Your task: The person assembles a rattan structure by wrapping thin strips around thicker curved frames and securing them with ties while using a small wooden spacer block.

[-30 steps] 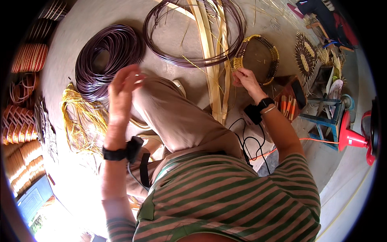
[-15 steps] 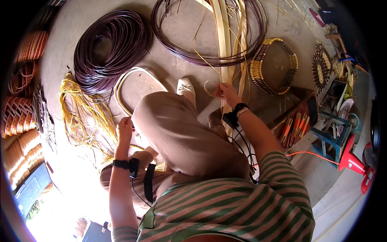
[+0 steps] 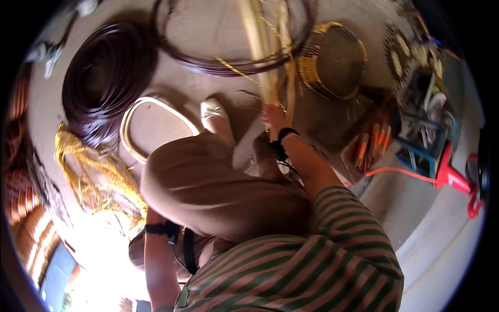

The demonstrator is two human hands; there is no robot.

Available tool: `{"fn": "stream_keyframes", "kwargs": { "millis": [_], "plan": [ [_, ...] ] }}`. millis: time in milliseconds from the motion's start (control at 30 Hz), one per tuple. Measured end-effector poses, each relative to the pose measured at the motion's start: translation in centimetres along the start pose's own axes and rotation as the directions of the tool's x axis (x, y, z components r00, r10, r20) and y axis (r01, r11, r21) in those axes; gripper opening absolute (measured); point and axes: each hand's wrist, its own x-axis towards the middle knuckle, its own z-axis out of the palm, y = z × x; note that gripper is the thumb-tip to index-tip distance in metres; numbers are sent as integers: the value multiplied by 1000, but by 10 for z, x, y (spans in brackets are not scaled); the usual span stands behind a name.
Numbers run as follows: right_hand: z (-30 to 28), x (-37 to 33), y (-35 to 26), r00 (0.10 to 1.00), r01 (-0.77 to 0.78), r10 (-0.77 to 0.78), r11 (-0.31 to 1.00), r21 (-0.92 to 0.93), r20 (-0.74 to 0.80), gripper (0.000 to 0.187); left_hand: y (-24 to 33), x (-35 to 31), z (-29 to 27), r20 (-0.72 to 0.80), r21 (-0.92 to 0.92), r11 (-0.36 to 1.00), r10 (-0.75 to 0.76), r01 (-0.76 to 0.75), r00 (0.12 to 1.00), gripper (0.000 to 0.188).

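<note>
My right hand is closed round a bundle of long pale flat strips, which run away from it across the floor. A thin golden strand crosses near the strips, and a thin curled strand lies left of the hand. My left hand is beside my bent leg and mostly hidden by it; its fingers do not show. Nearest to it is a bundle of loose golden-yellow strands. Beyond my knee, a pale rounded hoop lies on the floor.
A thick coil of dark cord lies far left, and a wider dark coil lies under the strips. To the right are a woven ring, orange-handled tools, a blue stand and a red fan base. An orange cable crosses the floor.
My right hand has come closer and closed on the pale strips, leaving the thin curled strand. My left hand has drawn back beside the leg, out of clear sight. The whole view has shifted.
</note>
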Motion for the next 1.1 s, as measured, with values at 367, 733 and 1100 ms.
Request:
{"fn": "stream_keyframes", "kwargs": {
  "millis": [367, 733, 1100],
  "plan": [
    [-78, -112, -66, 940, 339, -338, 941, 2, -55, 17, -45, -11, 13, 75, 119, 992, 39, -48, 996, 29],
    [-281, -238, 42, 713, -5, -284, 912, -410, -641, 25, -57, -16, 14, 89, 175, 981, 71, -86, 993, 31],
    [-270, -233, 53, 705, 30, -358, 877, -479, -612, 26, -65, -32, 18, 95, 238, 963, 109, -129, 990, 32]
  ]
}}
